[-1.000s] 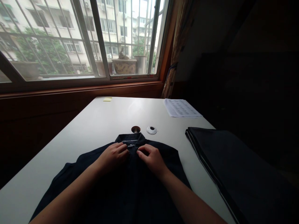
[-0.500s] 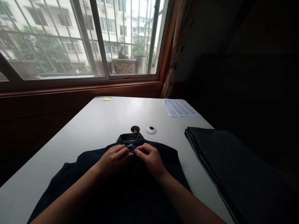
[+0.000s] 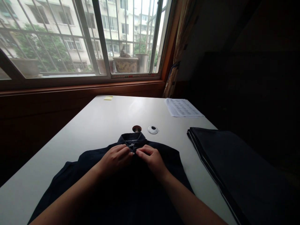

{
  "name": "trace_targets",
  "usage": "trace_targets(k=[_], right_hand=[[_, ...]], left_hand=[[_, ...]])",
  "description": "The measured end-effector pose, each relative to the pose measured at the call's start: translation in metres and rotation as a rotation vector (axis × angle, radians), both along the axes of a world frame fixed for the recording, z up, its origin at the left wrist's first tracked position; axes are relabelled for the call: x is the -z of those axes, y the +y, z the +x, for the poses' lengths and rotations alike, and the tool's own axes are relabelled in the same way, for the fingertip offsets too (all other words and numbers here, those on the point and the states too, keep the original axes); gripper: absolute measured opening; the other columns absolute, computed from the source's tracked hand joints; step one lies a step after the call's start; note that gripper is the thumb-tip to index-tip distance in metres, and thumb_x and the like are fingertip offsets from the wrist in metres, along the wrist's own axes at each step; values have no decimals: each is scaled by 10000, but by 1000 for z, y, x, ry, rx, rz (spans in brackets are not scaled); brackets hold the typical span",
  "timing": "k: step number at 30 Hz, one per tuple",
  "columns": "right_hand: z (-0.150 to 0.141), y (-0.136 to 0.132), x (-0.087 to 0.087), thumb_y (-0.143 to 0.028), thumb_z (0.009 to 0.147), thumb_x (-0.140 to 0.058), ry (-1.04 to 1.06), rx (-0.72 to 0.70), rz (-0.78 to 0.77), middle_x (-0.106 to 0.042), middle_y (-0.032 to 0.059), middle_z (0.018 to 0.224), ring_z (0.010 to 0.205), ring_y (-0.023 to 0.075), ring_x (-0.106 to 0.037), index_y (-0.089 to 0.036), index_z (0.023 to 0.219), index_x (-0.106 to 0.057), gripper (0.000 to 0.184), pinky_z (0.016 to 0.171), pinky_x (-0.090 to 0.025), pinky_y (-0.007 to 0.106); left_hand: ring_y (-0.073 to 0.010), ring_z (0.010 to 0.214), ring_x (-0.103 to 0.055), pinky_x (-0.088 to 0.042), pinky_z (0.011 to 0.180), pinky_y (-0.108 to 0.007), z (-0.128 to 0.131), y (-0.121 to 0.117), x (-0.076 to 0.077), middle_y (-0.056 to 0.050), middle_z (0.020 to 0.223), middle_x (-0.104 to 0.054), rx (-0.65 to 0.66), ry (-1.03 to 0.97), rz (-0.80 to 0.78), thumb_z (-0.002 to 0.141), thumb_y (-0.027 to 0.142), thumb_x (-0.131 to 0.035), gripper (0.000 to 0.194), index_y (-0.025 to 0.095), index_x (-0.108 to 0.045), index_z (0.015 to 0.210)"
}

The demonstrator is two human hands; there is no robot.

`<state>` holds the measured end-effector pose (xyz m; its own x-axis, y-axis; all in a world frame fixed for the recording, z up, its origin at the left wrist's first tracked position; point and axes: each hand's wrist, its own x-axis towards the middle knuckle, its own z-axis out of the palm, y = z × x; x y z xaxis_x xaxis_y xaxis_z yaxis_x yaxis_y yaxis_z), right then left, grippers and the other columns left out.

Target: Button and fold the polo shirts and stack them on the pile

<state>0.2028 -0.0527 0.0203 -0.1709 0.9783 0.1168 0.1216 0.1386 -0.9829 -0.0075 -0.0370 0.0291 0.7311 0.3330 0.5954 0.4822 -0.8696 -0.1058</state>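
A dark navy shirt (image 3: 93,159) lies spread on the white table, its collar (image 3: 125,136) pointing away from me. Just below the neck opening, my left hand (image 3: 118,157) pinches the front edge of the shirt with curled fingers. Opposite it, my right hand (image 3: 151,157) grips the other side of the front between thumb and index finger. A small pale button (image 3: 133,153) shows between the fingertips of both hands. The cloth inside the fingers is mostly hidden.
Folded dark cloth (image 3: 225,156) lies along the right side of the white table (image 3: 84,125). Beyond the collar are a round hole (image 3: 137,128) and a white ring (image 3: 153,130). Printed sheets (image 3: 184,107) and a yellow sticky note (image 3: 108,97) lie at the far edge, below a barred window.
Both hands stay pinched at the shirt's front, with only slight finger movement around the button. The whole view has shifted a little.
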Motion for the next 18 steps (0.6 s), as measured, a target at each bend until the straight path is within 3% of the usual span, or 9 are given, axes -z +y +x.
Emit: trace_targets(k=[10, 18], right_hand=[[1, 2, 1, -359, 849, -694, 1, -25, -27, -637, 15, 815, 801, 172, -604, -208, 848, -817, 195, 756, -437, 295], [1, 3, -1, -420, 887, -640, 70, -108, -92, -581, -8, 671, 647, 135, -523, -176, 699, -751, 327, 655, -405, 282]], left_hand=[[-148, 640, -461, -443, 575, -291, 1, -1, 2, -23, 742, -560, -16, 14, 24, 971, 152, -536, 101, 151, -605, 897], [-136, 629, -428, -398, 566, -295, 1, 0, 7, -4, 724, -515, -54, 19, 29, 980, 157, -522, 169, 171, -561, 817]])
